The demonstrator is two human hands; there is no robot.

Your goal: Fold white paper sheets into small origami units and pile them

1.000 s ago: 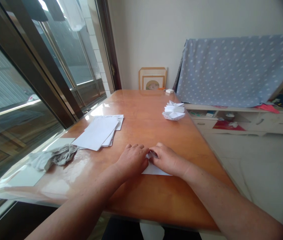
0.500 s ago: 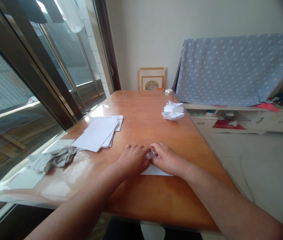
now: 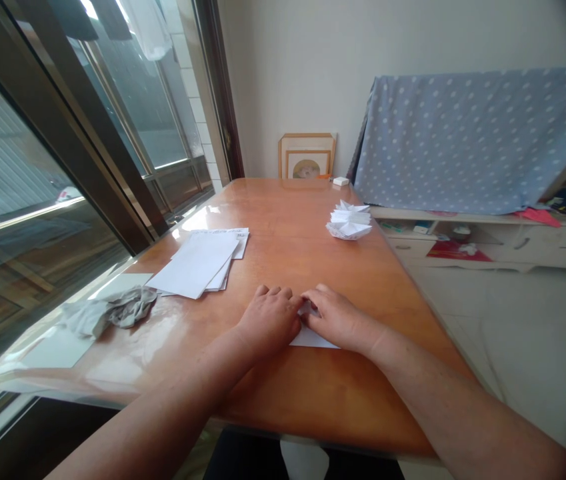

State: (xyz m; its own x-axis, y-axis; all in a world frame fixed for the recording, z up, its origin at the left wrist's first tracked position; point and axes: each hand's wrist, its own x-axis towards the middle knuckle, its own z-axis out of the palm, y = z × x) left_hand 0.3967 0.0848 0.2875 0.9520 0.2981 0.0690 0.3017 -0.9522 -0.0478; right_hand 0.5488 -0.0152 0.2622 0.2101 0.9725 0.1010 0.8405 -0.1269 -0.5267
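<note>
A white sheet of paper [image 3: 314, 338] lies on the wooden table in front of me, mostly covered by both hands. My left hand [image 3: 273, 317] bends over its left side, fingers curled down onto the paper. From the right, my right hand [image 3: 335, 317] pinches the paper's far part between thumb and forefinger. The fingertips of the two hands nearly meet at the middle. Folds beneath the fingers are hidden.
Left of my hands lies a stack of white paper [image 3: 195, 263]. Nearer the window are a crumpled grey cloth [image 3: 130, 307] and a pale sheet [image 3: 57, 350]. Folded white paper pieces [image 3: 349, 221] stand by the table's right edge, with a small white box [image 3: 341, 181] farther back.
My left hand has shifted slightly right and closer to my right hand, covering more of the paper. The whole view has moved a little.
</note>
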